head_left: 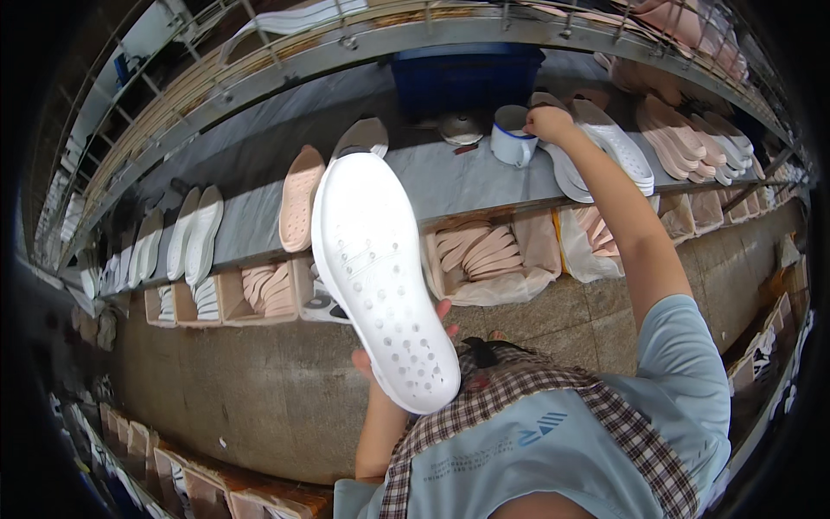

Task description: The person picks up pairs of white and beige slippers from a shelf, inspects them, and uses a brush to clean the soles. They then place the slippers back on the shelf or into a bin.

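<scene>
My left hand [363, 363] holds up a large white shoe sole [385, 285], its dimpled face turned toward me. The palm is hidden behind the sole; fingertips and thumb show at its two edges near the heel. My right arm reaches across the grey bench to a white enamel mug [512, 143] with a blue rim. There my right hand [549, 125] is closed at the rim, and what its fingers pinch is too small to make out. Beside that hand lie several white soles [616, 143]. A pink sole [301, 203] rests behind the raised one.
A metal rack rail [363, 56] arches over the bench [415, 182], with a dark blue bin [467, 73] behind. A round metal lid [461, 130] sits left of the mug. Below the bench edge stand boxes of soles [480, 251]. More bins [194, 484] line the lower left.
</scene>
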Available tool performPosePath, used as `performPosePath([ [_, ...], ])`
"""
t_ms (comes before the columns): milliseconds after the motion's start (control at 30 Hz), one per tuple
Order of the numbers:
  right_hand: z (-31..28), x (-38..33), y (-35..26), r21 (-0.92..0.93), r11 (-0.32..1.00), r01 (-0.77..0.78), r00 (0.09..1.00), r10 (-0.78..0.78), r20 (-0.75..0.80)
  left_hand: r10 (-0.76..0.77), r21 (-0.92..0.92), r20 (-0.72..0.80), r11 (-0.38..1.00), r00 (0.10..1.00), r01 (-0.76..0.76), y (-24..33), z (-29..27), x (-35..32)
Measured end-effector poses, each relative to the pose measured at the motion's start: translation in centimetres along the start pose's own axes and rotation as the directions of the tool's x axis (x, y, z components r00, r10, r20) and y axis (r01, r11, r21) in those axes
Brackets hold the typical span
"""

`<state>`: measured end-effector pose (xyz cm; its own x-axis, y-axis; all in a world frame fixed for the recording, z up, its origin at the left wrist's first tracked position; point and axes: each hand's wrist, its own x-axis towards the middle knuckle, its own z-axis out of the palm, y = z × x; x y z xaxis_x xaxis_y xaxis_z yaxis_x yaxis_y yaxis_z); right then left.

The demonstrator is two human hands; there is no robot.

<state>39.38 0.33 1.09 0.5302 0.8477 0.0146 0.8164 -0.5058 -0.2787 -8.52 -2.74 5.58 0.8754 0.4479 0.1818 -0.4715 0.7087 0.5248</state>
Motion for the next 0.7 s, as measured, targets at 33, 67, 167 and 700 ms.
performPosePath([
  [33, -0.1, 0.0, -0.1, 0.019, 0.997, 0.075, 0.997, -0.075, 0.027, -0.079, 0.023, 0.063, 0.997, 0.995, 0.078, 0.7, 0.0, -0.2],
  [67, -0.2, -0.2, 0.0, -0.103, 0.993, 0.062, 0.998, -0.061, 0.011, -0.137, 0.007, 0.080, 0.991, 0.987, 0.137, 1.5, -0.1, -0.4],
  [167, -0.5, -1.0, 0.3, -0.025, 0.999, -0.045, 0.992, 0.042, -0.121, 0.022, 0.277, -0.361, 0.957, 0.932, 0.084, 2.8, 0.1, -1.9],
  [700, -1.4, -12.9, -7.8, 0.577, 0.780, 0.241, 0.953, -0.078, -0.292, 0.493, 0.746, -0.419, 0.665, 0.762, -0.019, 3.0, 0.8, -6.0],
])
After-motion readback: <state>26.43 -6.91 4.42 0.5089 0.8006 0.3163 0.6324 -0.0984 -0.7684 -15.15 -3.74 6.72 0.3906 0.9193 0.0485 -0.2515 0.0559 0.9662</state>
